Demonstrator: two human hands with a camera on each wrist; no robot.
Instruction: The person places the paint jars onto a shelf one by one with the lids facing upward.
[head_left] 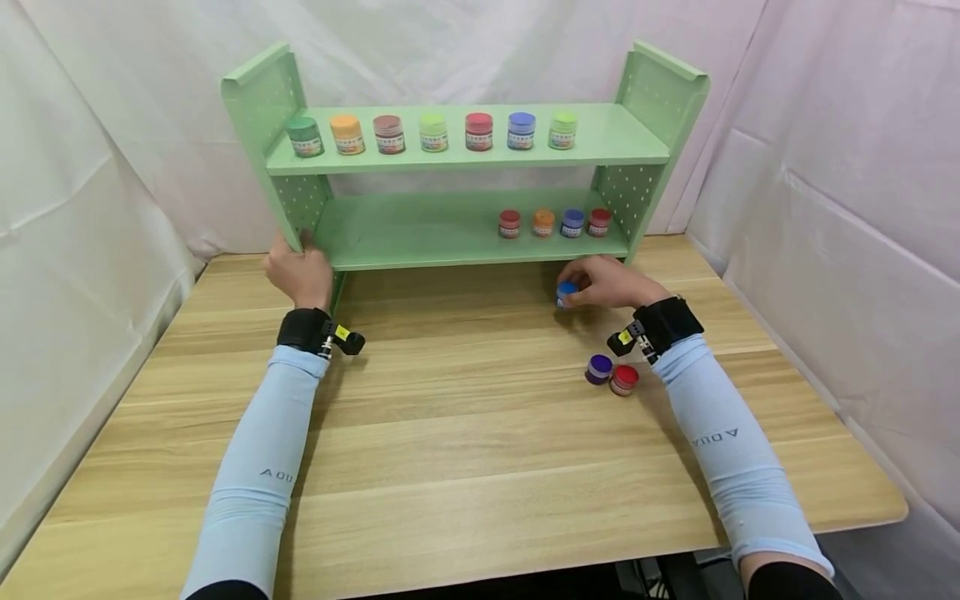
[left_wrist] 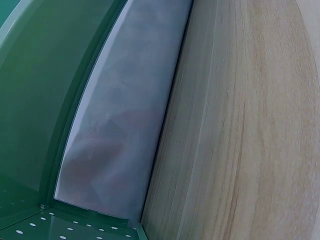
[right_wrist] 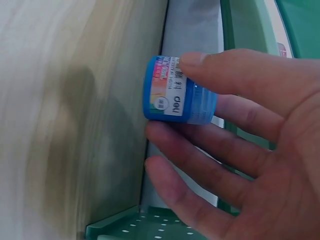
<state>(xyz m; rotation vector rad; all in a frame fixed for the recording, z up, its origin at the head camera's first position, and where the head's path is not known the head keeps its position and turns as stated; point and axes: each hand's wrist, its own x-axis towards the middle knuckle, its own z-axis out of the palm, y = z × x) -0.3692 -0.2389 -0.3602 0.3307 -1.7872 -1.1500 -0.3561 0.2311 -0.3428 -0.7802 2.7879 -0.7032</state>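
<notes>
My right hand [head_left: 609, 282] pinches a small blue paint jar [right_wrist: 169, 92] between thumb and fingers, in front of the lower shelf's right part. Its label faces the wrist camera, and the other fingers spread beneath it in that view. At the left, my left hand [head_left: 302, 273] grips the side panel of the green two-tier shelf rack [head_left: 457, 162]; its fingers are partly hidden behind the panel. The left wrist view shows the rack and table but no hand. On the table near my right wrist stand a purple jar [head_left: 598, 369] and a red jar [head_left: 623, 380].
Several larger paint jars [head_left: 478, 132] line the upper shelf. On the lower shelf's right side stand several small ones, including an orange jar [head_left: 543, 222]. The rack stands at the back of the wooden table [head_left: 450, 433], before a white cloth backdrop [head_left: 465, 50].
</notes>
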